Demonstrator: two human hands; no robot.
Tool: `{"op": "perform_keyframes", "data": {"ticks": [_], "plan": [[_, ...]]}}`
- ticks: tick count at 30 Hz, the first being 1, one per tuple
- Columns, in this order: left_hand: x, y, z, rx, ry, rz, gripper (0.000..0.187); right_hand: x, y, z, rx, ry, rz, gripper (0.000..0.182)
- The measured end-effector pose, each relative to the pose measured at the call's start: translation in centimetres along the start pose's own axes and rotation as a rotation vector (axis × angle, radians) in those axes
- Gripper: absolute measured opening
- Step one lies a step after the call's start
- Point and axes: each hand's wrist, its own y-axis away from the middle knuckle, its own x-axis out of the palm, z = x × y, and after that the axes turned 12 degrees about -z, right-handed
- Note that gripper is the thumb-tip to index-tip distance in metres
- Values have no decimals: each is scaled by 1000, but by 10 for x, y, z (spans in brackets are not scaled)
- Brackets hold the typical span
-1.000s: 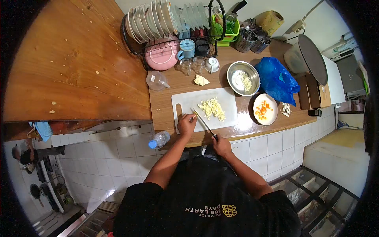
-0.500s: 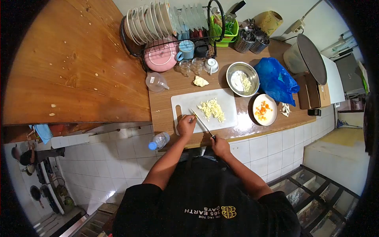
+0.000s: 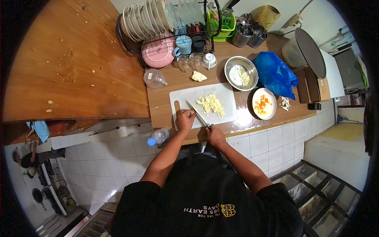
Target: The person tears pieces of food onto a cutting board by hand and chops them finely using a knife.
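Observation:
A white cutting board (image 3: 177,94) lies near the table's front edge, with a heap of chopped pale yellow pieces (image 3: 211,105) on its middle. My right hand (image 3: 216,136) is wrapped round the dark handle of a knife (image 3: 198,114), whose blade slants up and left across the board. Left of the blade, my left hand (image 3: 185,120) is closed at the board's front edge, its fingertips beside the knife; anything between them is too small to make out. Behind the board sits a pale yellow lump (image 3: 198,76).
A steel bowl (image 3: 230,82), a blue plastic bag (image 3: 275,75) and a plate (image 3: 271,113) with orange pieces stand to the right. A bottle (image 3: 158,137) is at the front left corner. Behind is a dish rack (image 3: 215,23). Another person (image 3: 28,160) stands far left.
My right hand and the knife have moved slightly up and left, the blade tip now farther past my left fingertips. The view has shifted a little.

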Motion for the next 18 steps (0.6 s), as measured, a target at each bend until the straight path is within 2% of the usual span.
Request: {"op": "perform_keyframes", "data": {"ticks": [4, 7, 9, 10, 16, 18], "plan": [[-3, 3, -4, -57, 21, 14, 16, -3, 8, -20, -67, 40, 5, 42], [-2, 6, -4, -57, 39, -17, 16, -26, 29, -21, 29, 87, 82, 44], [-3, 8, -2, 115, 15, -100, 16, -28, 41, -31, -22, 22, -13, 37], [-4, 9, -2, 116, 15, -99, 16, -26, 42, -35, -22, 22, -13, 37], [2, 11, 8, 23, 71, -73, 15, -24, 39, -34, -15, -17, -42, 36], [4, 13, 7, 5, 60, -85, 16, -22, 36, -26, -27, 8, 7, 37]]}}
